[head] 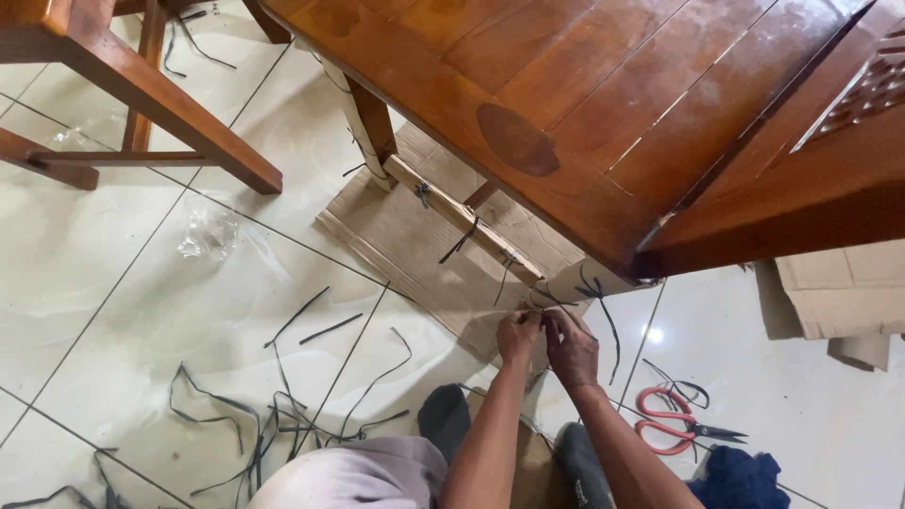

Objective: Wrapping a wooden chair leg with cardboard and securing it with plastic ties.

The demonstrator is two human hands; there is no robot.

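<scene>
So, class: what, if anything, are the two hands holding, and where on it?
Both hands, left hand and right hand, pinch a thin black strap at its lower end, by the cardboard-wrapped chair leg. The exact grip is too small to tell.

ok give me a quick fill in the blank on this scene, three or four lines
1. Both hands, the left hand and the right hand, meet at a black strap on the cardboard-wrapped ____ of the wooden table.
2. The scissors on the floor have ____ handles.
3. The floor is covered in pale ____.
4. Cut straps on the floor are ____ in colour.

Missing words: leg; red; tiles; black
</scene>
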